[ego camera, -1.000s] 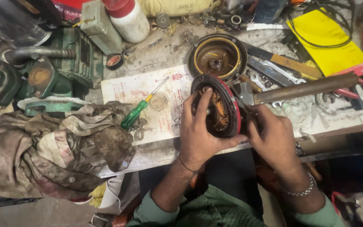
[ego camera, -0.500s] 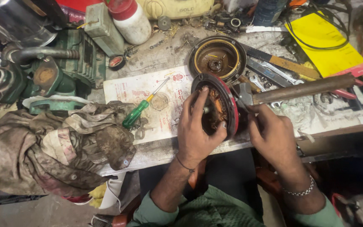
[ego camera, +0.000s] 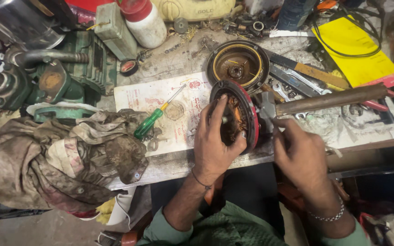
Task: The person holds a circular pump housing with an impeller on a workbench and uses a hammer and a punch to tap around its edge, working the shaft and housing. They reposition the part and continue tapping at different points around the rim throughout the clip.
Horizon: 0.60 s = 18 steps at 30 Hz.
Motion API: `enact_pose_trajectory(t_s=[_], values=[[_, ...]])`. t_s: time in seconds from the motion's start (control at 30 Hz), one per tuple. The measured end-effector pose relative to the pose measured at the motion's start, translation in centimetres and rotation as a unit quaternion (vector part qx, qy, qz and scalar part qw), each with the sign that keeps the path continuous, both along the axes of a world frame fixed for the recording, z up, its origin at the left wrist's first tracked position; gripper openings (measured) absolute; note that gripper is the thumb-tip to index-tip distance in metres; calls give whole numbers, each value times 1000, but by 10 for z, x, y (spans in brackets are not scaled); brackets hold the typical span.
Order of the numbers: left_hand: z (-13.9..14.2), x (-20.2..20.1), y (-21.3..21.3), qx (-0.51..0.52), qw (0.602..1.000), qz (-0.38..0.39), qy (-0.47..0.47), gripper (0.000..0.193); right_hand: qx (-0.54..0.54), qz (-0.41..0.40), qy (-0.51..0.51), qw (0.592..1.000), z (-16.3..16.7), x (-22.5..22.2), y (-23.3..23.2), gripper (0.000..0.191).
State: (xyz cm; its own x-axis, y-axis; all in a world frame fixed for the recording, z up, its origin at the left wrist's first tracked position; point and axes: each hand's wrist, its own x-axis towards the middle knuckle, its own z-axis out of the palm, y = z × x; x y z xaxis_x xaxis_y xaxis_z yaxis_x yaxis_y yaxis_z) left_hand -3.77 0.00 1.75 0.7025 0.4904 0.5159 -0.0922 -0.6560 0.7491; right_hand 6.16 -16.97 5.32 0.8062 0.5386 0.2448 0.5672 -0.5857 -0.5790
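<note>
We hold a round motor part with a red rim (ego camera: 238,116) on edge at the front of the worktop (ego camera: 183,161), on a printed paper sheet (ego camera: 160,98). Our left hand (ego camera: 215,141) is clamped on its open face, fingers spread inside. Our right hand (ego camera: 297,150) is closed behind it, beside a rusty pipe (ego camera: 334,99). A brown round housing (ego camera: 237,65) lies just beyond; a green screwdriver (ego camera: 153,118) lies to the left.

A worn grey workbench (ego camera: 183,59) is carrying a printed white paper sheet (ego camera: 160,98) near its front edge, dirty crumpled rags (ego camera: 60,159) overhanging the front-left corner, and a flat yellow pad (ego camera: 356,54) toward the right end.
</note>
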Motion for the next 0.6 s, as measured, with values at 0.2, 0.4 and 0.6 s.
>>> enact_pose_trajectory(t_s=[0.2,0.4,0.6], values=[[6,-2,4,-23,999,-17,21,82,-1,4,1,1000,-6,-4,7,24],[13,-2,7,-60,996,-4,64,81,-22,-10,0,1000,-6,-2,3,24],[24,-9,18,-9,994,-24,109,90,-19,-5,26,999,-2,0,5,24]])
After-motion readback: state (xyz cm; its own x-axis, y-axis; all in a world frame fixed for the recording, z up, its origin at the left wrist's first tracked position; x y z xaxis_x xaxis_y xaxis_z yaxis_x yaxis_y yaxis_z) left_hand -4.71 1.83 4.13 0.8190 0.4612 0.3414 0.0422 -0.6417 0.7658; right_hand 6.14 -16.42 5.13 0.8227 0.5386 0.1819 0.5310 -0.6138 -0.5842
